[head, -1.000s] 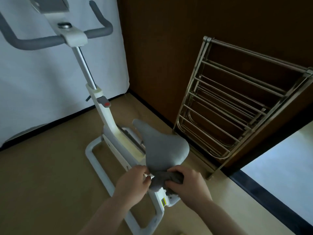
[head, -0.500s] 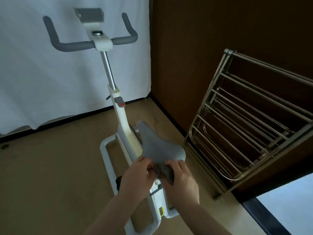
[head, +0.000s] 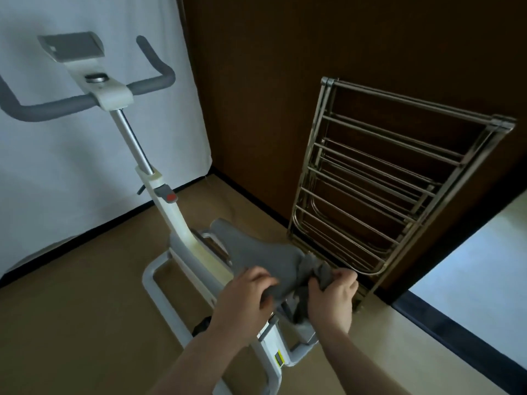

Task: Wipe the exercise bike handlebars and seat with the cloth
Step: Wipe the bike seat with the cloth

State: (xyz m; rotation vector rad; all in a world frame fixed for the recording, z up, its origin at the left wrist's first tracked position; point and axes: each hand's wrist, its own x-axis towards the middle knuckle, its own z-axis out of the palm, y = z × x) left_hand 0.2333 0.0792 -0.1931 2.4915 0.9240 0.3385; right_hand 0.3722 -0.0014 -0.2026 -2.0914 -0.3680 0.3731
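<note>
The gray seat [head: 256, 253] sits low in the middle of the view. Its long line runs from its thin nose at about 11 o'clock to its wide back end at about 5 o'clock, so the nose points toward the white post [head: 168, 206] of the bike. The seat looks a little tilted, nose end farther away.

A gray cloth [head: 315, 269] is bunched up at the wide back end of the seat, on its right side (it is almost the same gray as the seat, so the edge is hard to see). The right hand [head: 332, 297] grips the cloth, fingers curled round it, with the thumb on the side toward the seat. The left hand [head: 246, 293] holds the back left edge of the seat, fingers curled over the top. Both forearms come up from 6 o'clock, and the hands are near each other with the seat's back end between them.

The gray handlebars [head: 57, 108] are far off at 10 o'clock, with a gray screen holder [head: 72, 47] above them. Their right grip curves up.

At 3 o'clock from the seat, a folded metal drying rack [head: 385, 181] leans on a dark brown wall [head: 271, 81]. A white curtain [head: 85, 166] hangs behind the bike. The floor [head: 71, 309] is tan.
</note>
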